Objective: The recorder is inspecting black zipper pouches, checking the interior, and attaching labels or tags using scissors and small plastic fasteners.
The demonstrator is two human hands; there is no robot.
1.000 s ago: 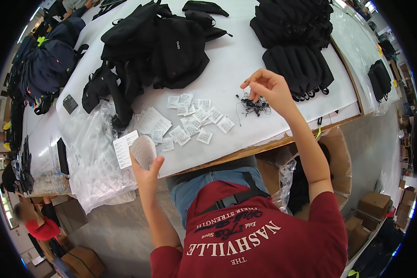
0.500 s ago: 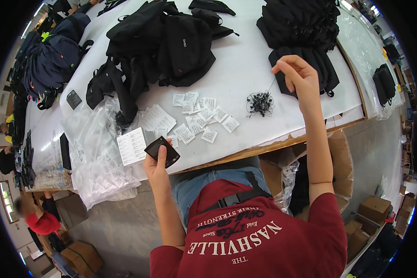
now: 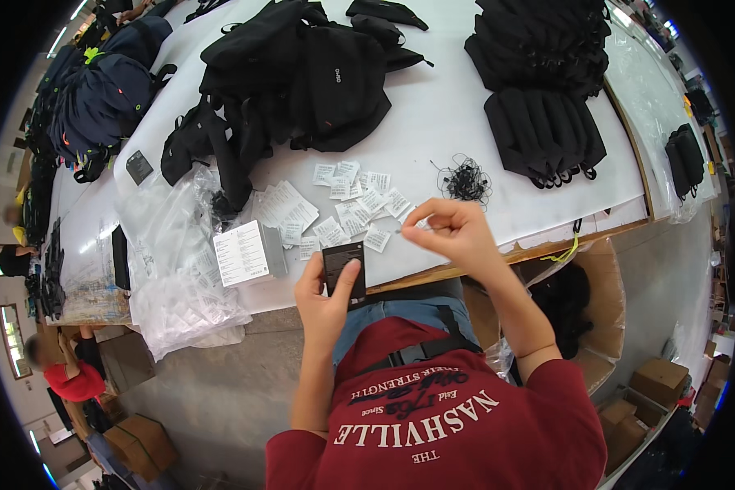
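My left hand (image 3: 328, 287) grips black hang tags (image 3: 344, 273), held upright at the table's near edge with the thumb across the front. To its right, my right hand (image 3: 453, 233) is closed in a pinch, with a tiny bit of a thin string at the fingertips; most of the string is hard to make out. Just beyond that hand lies a tangle of black tag strings (image 3: 465, 180). Small white printed labels (image 3: 353, 217) are scattered between the tangle and my left hand. Left of my left hand stands a stack of white printed cards (image 3: 241, 255).
Black bags (image 3: 335, 82) are heaped at the table's far middle. Black pouches (image 3: 543, 135) stand in rows at the right. Clear plastic bags (image 3: 180, 269) hang over the near left edge. Below the table is an open cardboard box (image 3: 604, 318). Another person (image 3: 73, 377) is at the left.
My right hand has come down and left from above the string tangle to near my left hand. My left hand has shifted right, turning the black hang tags more upright.
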